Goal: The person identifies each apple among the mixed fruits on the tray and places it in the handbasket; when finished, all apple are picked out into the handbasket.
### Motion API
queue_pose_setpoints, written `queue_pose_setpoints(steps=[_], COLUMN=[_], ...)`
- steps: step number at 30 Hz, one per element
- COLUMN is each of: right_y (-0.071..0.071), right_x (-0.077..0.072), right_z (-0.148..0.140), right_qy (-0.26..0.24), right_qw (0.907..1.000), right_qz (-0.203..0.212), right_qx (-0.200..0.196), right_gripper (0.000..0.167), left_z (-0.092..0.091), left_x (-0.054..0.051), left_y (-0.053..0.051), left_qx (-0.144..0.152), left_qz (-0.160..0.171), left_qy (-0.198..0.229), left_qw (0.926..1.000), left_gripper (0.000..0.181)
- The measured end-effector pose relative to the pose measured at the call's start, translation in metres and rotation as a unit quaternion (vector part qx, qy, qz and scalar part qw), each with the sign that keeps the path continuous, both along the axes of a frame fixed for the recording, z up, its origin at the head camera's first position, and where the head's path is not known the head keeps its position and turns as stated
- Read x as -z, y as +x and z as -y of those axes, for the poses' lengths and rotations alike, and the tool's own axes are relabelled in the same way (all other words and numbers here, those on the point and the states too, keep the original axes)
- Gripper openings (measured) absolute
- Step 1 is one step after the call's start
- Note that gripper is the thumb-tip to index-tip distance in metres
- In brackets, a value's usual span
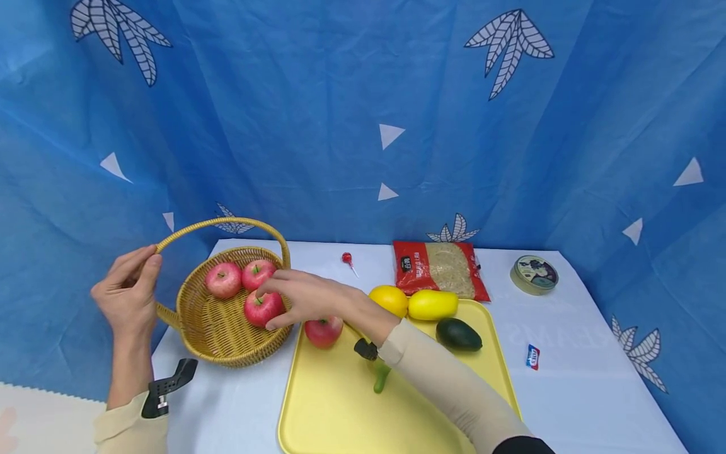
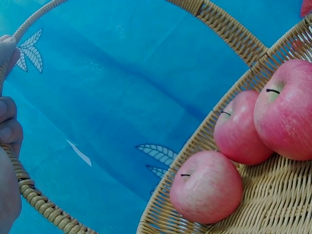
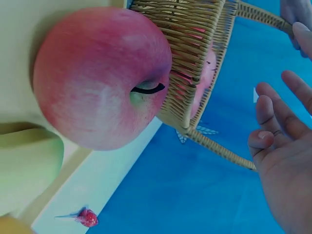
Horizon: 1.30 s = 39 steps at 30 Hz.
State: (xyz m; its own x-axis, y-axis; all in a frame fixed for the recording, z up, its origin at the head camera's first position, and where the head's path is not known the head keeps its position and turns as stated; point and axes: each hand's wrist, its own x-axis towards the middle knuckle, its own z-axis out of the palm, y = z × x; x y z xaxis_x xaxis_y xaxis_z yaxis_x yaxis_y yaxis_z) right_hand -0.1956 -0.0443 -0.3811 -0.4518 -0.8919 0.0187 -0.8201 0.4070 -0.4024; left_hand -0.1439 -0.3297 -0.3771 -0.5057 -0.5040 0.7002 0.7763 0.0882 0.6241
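My left hand (image 1: pixel 127 287) grips the arched handle (image 1: pixel 238 221) of a wicker basket (image 1: pixel 212 328) at the left of the table. Inside the basket lie three red apples, one at the left (image 1: pixel 224 280), one at the back (image 1: pixel 258 273) and one nearer the front (image 1: pixel 262 310). Over the basket's right side is my right hand (image 1: pixel 309 296), its fingers apart and loosely bent, next to the front apple. The right wrist view shows nothing in that hand (image 3: pixel 287 156). Another apple (image 1: pixel 323 333) sits on the yellow tray (image 1: pixel 334 410), right of the basket.
On the tray are a round yellow fruit (image 1: pixel 388 298), a long yellow fruit (image 1: pixel 433 306), a dark green avocado-like fruit (image 1: pixel 459 335) and a green item (image 1: pixel 380 377), partly hidden by my right arm. Beyond lie a lollipop (image 1: pixel 348 258), red bag (image 1: pixel 408 265), round tin (image 1: pixel 534 275) and small packet (image 1: pixel 532 357).
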Motion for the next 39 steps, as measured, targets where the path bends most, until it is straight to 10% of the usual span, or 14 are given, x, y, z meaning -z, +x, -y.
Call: queue_pose_setpoints(steps=[39], right_y=[0.004], right_x=[0.041], right_z=[-0.078], right_qy=[-0.017], right_qw=[0.9981], right_qz=[0.036], right_qx=[0.046], right_gripper=[0.063], left_z=[0.0], left_x=[0.001], left_y=[-0.001], left_qx=[0.014], left_qz=[-0.011], left_qy=[0.015], left_qw=[0.9997], left_gripper=[0.019])
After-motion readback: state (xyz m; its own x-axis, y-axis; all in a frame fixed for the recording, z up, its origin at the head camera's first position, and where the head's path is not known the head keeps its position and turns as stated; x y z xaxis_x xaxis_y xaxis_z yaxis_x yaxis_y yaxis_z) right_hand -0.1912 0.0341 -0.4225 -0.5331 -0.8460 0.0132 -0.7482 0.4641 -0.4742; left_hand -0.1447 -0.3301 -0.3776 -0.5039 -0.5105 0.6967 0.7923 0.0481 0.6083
